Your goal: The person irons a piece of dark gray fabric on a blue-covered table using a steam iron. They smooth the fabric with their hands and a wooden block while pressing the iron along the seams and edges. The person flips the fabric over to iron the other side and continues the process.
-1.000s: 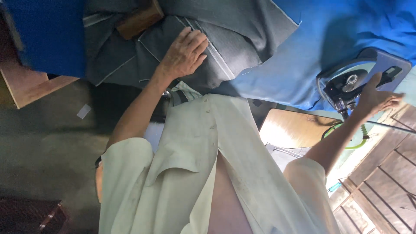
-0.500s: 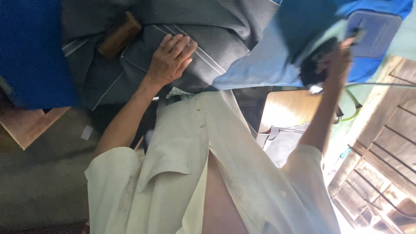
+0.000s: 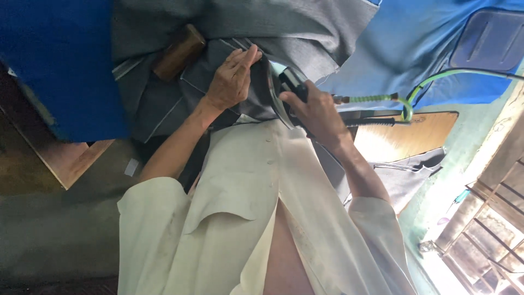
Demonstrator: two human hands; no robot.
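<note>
Pale shirt (image 3: 256, 218) nearest, filling lower view; right hand (image 3: 316, 112) clenched round iron (image 3: 281, 93) handle, iron standing on grey cloth (image 3: 305, 33); left hand (image 3: 232, 82) flat, fingers loose, pressing grey cloth just beside iron; green cord (image 3: 431, 82) running from iron; wood block (image 3: 177, 52) on cloth beyond left hand; blue cover (image 3: 60, 60) on table farther off.

No packages, labels, signs or screens visible.
</note>
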